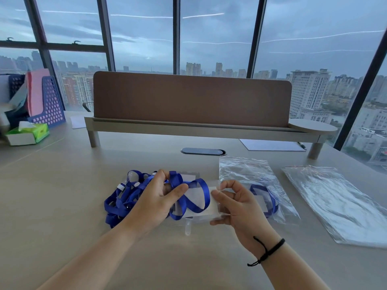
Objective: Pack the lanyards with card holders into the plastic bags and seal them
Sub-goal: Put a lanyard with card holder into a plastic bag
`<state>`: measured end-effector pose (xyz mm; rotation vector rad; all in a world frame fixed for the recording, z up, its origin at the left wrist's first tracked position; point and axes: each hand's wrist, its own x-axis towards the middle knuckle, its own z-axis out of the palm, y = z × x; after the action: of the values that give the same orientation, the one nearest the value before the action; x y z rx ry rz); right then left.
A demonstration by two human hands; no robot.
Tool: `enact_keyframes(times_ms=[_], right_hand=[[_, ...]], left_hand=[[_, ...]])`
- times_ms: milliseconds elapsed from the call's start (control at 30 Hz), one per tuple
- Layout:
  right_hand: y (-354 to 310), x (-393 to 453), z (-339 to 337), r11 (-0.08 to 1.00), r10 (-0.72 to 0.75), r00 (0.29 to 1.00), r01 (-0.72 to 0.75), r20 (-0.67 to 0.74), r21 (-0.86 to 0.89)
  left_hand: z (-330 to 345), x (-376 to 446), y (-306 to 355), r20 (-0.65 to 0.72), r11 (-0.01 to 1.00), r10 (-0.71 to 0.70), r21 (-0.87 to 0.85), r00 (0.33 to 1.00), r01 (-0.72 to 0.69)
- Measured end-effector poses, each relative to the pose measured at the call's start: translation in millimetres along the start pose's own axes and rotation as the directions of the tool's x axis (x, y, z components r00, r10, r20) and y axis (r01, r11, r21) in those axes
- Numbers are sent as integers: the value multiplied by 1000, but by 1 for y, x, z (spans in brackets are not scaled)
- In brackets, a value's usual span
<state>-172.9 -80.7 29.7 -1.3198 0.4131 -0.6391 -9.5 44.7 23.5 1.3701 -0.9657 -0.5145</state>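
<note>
A desk by tall windows is seen from above, with two bare hands at the centre. A clear card holder (pixel 199 203) is held just above the desk (pixel 62 195), its long axis running from nine to three o'clock. Its right end is pinched by the right hand (pixel 236 206) between thumb and fingers. A blue lanyard (pixel 196 197) is looped round the holder, and the strap is gripped by the curled fingers of the left hand (pixel 159 197). More blue lanyards (pixel 121 197) are heaped at nine o'clock, touching the left hand. A filled plastic bag (pixel 251 181) lies at three o'clock, just beyond the right hand (the nearer hand). A stack of empty bags (pixel 339 204) lies further out at three. A green tissue box (pixel 27 133) is seen at ten o'clock; its printing cannot be read.
</note>
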Motion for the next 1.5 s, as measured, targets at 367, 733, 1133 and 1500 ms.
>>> enact_keyframes(times_ms=[367,733,1133,1500], right_hand=[[0,0,-3,992,-103,995,101,-17,-81],[-11,-1,-15,952,-217,976,208,-17,-224],[-32,-1,-26,892,-269,963,260,28,-370],[-45,-15,-60,952,-196,976,165,-99,-257]], left_hand=[[0,7,33,152,963,49,255,987,-87],[20,26,41,82,972,-28,235,996,8],[44,38,65,224,870,22,476,974,-129],[93,59,59,380,628,254,635,889,-451]])
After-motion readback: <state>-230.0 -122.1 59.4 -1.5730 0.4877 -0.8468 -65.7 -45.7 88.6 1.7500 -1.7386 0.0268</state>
